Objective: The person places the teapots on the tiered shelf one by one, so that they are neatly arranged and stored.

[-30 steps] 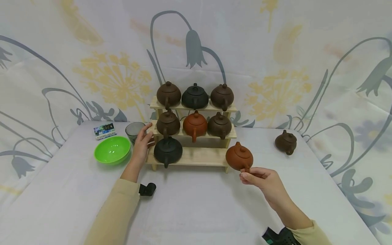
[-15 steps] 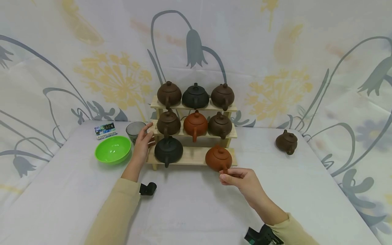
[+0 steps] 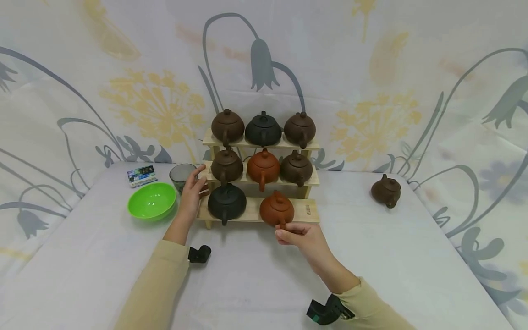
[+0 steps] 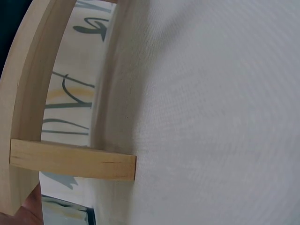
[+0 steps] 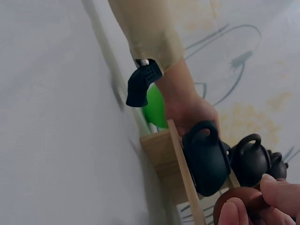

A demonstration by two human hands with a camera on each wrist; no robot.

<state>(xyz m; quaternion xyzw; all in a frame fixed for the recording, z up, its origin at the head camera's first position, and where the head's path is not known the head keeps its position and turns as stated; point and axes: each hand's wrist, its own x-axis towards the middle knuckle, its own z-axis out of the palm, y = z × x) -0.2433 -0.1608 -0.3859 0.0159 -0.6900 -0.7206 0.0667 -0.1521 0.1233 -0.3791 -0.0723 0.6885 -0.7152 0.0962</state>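
Observation:
In the head view my right hand [image 3: 307,243] pinches the handle of an orange-red clay teapot [image 3: 277,208], which overlaps the bottom shelf of a wooden three-tier stand [image 3: 311,211]. That teapot shows partly at the bottom of the right wrist view, behind the fingertips [image 5: 281,192]. My left hand [image 3: 191,195] grips the stand's left end around the middle tier, some fingers hidden behind the wood. To the left on the bottom shelf sits a black teapot [image 3: 227,202]. The middle shelf carries an orange teapot [image 3: 263,167] between two brown ones; the top shelf, a black one [image 3: 263,130] between two brown ones.
A brown teapot [image 3: 386,191] stands alone on the white cloth at the right. Left of the stand are a green bowl [image 3: 151,201], a smoky glass cup [image 3: 179,174] and a small patterned box [image 3: 141,176]. A flower-printed cloth [image 3: 371,68] hangs behind.
My right hand has carried the orange-red teapot leftward, from beside the stand's right end to the bottom shelf, right of the black teapot. The left hand has kept its place.

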